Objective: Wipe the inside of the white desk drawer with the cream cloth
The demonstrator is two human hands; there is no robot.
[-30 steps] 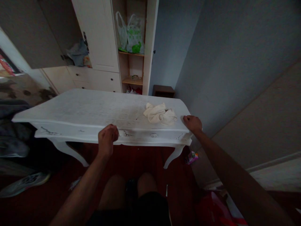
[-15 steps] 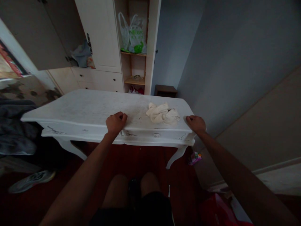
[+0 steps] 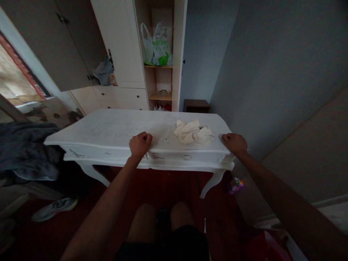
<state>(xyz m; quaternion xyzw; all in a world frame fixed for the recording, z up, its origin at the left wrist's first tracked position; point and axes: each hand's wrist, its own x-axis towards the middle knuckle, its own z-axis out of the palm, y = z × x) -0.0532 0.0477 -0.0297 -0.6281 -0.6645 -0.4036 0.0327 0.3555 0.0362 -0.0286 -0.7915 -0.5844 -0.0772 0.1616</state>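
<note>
Both bare hands were closed into loose fists at a white counter [image 3: 116,125] with curved legs. The left hand [image 3: 140,144] was at the front edge, near the middle; the right hand [image 3: 236,142] was at the right end. No object showed in either fist, though the curled fingers hid the palms. Whether they pressed on the surface or sat just above it could not be told.

A crumpled cream cloth [image 3: 190,132] lay on the counter between the hands, nearer the right one and touching neither. Dark smudges marked the top beside it. Behind stood a cabinet with a plastic bag [image 3: 161,49] on its shelf; a shoe [image 3: 56,209] and a small box [image 3: 236,185] were below, on the dark red floor [image 3: 176,188].

Leaning hard on the front edge might have tipped or shifted the counter, and a sideways sweep of the right hand might have pushed the loose cloth off.
</note>
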